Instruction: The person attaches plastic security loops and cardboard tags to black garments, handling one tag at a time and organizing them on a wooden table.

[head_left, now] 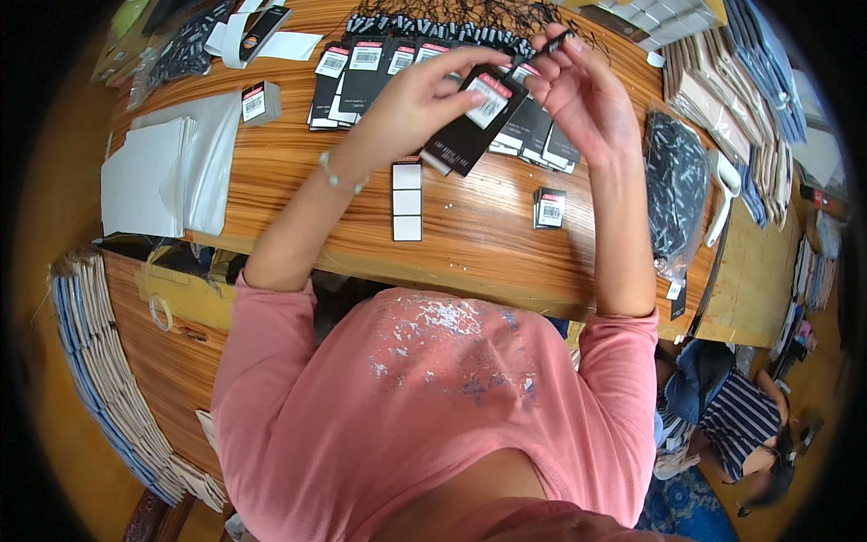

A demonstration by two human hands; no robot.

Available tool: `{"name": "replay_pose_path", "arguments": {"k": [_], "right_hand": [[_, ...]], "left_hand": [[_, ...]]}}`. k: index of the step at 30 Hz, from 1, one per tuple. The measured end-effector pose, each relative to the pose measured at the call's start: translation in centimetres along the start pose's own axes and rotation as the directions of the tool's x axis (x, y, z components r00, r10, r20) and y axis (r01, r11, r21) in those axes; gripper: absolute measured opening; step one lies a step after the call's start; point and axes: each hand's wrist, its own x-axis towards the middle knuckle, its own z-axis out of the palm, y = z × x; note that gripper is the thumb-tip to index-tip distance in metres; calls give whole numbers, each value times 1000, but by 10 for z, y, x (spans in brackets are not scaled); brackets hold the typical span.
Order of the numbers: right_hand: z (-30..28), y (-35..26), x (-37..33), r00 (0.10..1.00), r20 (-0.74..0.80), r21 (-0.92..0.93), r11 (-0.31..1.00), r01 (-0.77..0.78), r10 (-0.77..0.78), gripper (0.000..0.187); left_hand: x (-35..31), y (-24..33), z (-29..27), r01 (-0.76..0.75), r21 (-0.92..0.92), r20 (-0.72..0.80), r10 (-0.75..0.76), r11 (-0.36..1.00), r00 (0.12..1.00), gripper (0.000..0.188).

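Clock's centred on the tag [479,125] in hand, 12 pointing away from the body. Closest is the pink top [442,415] down at 6, flaky print on the chest, right by the edge of the table [316,203]. On the wood, a strip [406,203] of white stickers lies between 7 and 8, and a little stack [549,209] of labels sits at about 5.

Now the tag: black, white sticker on its upper half, held tilted above the table with its low end swung toward 7. The left hand [411,104] has it clamped from the 10 o'clock side, thumb on the front beside the sticker, so most of it sticks out past the grip, to the right and below. The index finger stretches over the top end. The right hand [587,104] is at 1 to 2, fingertips pinched on a black cord [553,43]; can't tell if its other fingers touch the tag.

White sheets [149,176] are at 9, a clear bag [675,181] of black bits near 4. Behind the hands, more black tags [366,68] line up around 10. Folded clothes [709,95] are near 3. Way off between 4 and 5, there's a person [739,420] in stripes.
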Motion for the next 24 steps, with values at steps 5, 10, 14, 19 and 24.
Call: {"name": "replay_pose_path", "arguments": {"k": [5, 10, 14, 19, 24], "right_hand": [[-26, -18, 40, 963, -197, -440, 895, 79, -182, 19], [-66, -27, 62, 945, -246, -646, 763, 7, -217, 19], [-75, -24, 82, 911, -371, -544, 837, -58, -178, 13], [-102, -33, 109, 923, -375, -587, 793, -165, -85, 17], [-146, -38, 141, 942, -323, -679, 716, -162, -93, 20]], "left_hand": [[47, -26, -12, 42, 143, -58, -34, 989, 998, 32], [66, -52, -14, 42, 611, -60, -6, 790, 998, 31], [64, -65, -16, -117, 873, -25, 282, 474, 959, 33], [58, -60, -14, -112, 875, -29, 282, 470, 959, 34], [41, -49, -7, -116, 862, -21, 263, 494, 965, 38]]}}
